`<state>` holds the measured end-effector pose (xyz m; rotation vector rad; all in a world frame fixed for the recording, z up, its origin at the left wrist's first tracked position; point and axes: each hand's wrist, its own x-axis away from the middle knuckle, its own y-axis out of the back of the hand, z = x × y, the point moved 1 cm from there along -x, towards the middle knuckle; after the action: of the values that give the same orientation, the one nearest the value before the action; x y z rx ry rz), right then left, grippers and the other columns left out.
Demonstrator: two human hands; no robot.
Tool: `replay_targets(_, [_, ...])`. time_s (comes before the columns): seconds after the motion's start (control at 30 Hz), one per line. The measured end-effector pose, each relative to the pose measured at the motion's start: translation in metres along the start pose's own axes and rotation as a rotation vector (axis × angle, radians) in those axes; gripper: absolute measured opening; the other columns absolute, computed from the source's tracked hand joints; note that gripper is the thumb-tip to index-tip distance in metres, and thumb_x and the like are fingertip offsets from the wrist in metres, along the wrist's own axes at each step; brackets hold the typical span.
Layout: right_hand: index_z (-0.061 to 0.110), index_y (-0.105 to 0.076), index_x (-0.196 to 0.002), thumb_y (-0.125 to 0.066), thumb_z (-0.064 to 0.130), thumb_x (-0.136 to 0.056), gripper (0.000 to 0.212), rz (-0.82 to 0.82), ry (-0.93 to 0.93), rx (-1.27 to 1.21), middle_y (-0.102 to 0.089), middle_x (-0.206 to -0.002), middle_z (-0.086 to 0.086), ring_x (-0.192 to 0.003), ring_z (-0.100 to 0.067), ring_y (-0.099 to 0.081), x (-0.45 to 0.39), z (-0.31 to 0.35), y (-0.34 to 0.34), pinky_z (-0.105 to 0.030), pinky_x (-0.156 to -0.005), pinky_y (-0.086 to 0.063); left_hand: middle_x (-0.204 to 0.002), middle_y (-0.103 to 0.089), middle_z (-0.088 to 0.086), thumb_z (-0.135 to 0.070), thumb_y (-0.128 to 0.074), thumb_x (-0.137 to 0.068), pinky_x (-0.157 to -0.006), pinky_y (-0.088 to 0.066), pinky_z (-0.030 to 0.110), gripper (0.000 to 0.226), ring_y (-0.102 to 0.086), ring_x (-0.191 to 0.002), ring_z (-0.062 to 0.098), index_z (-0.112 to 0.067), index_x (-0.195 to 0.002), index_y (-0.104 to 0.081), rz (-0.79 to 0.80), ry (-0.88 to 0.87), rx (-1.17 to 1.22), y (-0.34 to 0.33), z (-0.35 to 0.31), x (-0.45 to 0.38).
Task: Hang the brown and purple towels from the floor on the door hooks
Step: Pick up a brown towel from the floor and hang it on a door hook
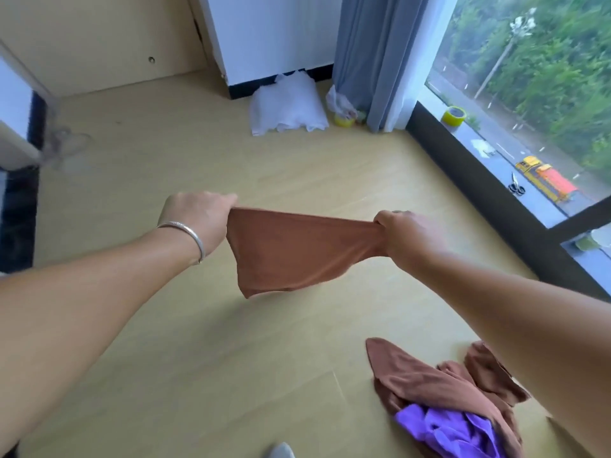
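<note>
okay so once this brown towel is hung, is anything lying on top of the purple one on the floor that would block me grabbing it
Nothing visible covers the purple towel; it lies on top of the crumpled brown towels on the floor. Both hands, left and right, grip the held brown towel.

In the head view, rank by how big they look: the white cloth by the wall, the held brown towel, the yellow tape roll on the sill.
1. Held brown towel, though nearer the camera, so unsure
2. White cloth
3. Yellow tape roll, clearly smallest
</note>
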<state>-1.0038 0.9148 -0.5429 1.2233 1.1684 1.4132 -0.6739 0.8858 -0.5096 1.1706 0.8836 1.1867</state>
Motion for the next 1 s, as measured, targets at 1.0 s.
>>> replay_targets(1.0, [0.031,-0.057,-0.107,-0.039,0.006,-0.081,0.040,0.688,0.271,0.266,-0.061,-0.099,0.005,-0.093,-0.019,-0.059,0.059,0.130,-0.232,-0.028,-0.068,-0.036,-0.109,-0.064,-0.003,-0.006,-0.042,-0.085,-0.077,-0.044,0.031,0.036,-0.061,-0.103,0.023,-0.028,-0.111,-0.053,0.764,0.141,0.141,-0.258,0.027,0.250])
